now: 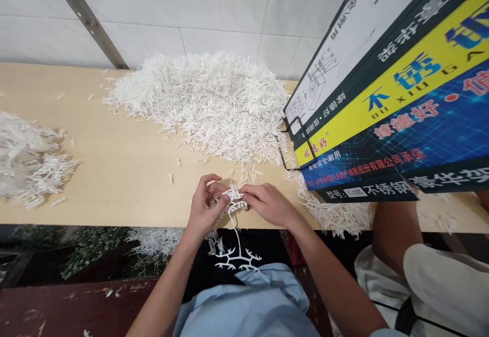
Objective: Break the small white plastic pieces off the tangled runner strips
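Over the table's front edge, my left hand (207, 205) is closed around a white branched plastic stem (239, 258). Its thin stalk hangs down from my fingers and splits into small forked twigs above my lap. My right hand (268, 204) pinches at the upper end of the same piece, close to the left fingertips. Small white plastic bits cluster between both hands; what exactly the right fingertips grip is too small to make out. Just beyond my hands lies a large heap of small white plastic pieces (206, 100), with a few strays scattered nearer.
A second white pile (28, 159) lies at the table's left. On the right, a large printed box (382, 103) leans over the table, more white pieces (336, 215) below it. Another person's leg (397, 230) shows there. Green foliage (95, 245) sits under the table's left side.
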{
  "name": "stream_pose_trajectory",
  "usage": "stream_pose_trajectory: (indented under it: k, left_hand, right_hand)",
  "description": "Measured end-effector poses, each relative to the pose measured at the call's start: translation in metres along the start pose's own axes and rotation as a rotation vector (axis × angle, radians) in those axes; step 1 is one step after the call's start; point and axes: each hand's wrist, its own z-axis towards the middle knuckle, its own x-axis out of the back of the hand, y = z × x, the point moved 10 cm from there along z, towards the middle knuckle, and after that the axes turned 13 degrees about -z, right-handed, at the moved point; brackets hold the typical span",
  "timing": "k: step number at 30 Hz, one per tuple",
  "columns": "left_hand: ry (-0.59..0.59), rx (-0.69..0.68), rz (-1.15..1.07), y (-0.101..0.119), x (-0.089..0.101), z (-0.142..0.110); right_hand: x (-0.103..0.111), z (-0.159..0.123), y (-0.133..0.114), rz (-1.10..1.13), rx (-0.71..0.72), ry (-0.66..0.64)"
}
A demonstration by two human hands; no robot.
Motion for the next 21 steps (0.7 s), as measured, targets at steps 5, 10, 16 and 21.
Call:
stream_pose_trajectory:
  k: [5,10,16,21]
  left_hand:
    - [0.067,-0.001,-0.004,-0.001,0.006,0.001]
    - [0.065,-0.017,0.014,0.001,0.005,0.006]
    - [0.069,-0.015,0.01,0.002,0.006,0.008]
    - [0.058,-0.002,-0.038,0.002,0.003,0.008]
  right_hand:
    - [0.06,0.035,0.001,-0.105,0.09,0.377]
    - [0.024,0.055,-0.007,0.066,0.137,0.002]
    - [0.059,0.063,-0.005,-0.07,0.121,0.377]
    - [0.05,0.068,0.024,-0.486,-0.188,0.421]
